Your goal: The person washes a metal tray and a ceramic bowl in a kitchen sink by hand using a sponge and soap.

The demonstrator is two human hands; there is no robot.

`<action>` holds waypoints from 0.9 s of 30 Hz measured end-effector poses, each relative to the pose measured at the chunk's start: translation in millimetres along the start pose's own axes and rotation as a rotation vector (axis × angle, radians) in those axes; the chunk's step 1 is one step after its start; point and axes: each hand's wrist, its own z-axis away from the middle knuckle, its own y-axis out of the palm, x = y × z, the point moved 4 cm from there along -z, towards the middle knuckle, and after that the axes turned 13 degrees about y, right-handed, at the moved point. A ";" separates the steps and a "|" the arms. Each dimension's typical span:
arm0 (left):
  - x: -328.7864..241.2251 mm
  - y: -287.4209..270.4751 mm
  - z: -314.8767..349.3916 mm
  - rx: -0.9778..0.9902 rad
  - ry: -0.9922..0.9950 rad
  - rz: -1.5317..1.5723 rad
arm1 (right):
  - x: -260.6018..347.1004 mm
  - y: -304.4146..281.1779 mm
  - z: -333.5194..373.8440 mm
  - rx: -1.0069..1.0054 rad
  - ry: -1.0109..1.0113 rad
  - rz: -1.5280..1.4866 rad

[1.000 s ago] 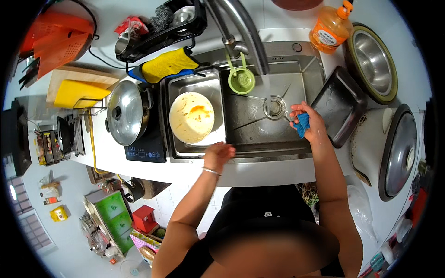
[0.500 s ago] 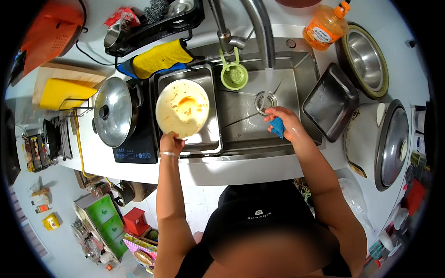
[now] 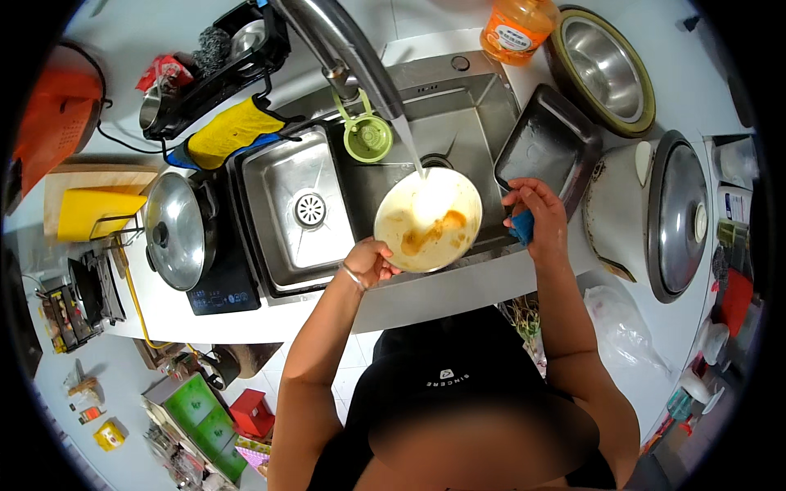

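My left hand grips the near-left rim of a round cream-coloured plate, which is soiled with orange-brown residue. It is held over the right sink basin, with water from the faucet running onto its far edge. To the right of the plate, my right hand is closed around a blue scrubbing cloth, near the dark rectangular pan. A green strainer hangs in the sink beyond the plate. The left sink basin shows its bare drain.
Right of the sink lie a dark rectangular pan, a metal basin and a large lidded pot. An orange soap bottle stands behind. Leftward are a yellow cloth and a glass-lidded pan on an induction cooker.
The plate has moved in my left hand from over the left basin to the right, under the running water. My right hand has shifted slightly right with the blue cloth. The view has turned.
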 end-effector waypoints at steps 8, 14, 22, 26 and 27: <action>8.9 35.0 -71.8 0.039 0.031 0.247 | 5.4 -13.2 17.0 0.009 -0.016 -0.086; 1.1 8.7 -126.4 0.133 0.338 0.115 | -4.1 -15.9 12.8 0.044 -0.023 -0.096; -51.4 18.8 -85.0 -0.318 0.798 -0.262 | -30.4 -17.4 3.1 0.027 0.120 0.049; -60.8 17.7 -53.6 -0.348 0.882 -0.490 | -52.3 -11.5 -12.6 0.090 0.239 0.132; -60.5 17.1 -49.8 -0.370 0.872 -0.535 | -55.8 -7.5 -15.0 0.104 0.288 0.146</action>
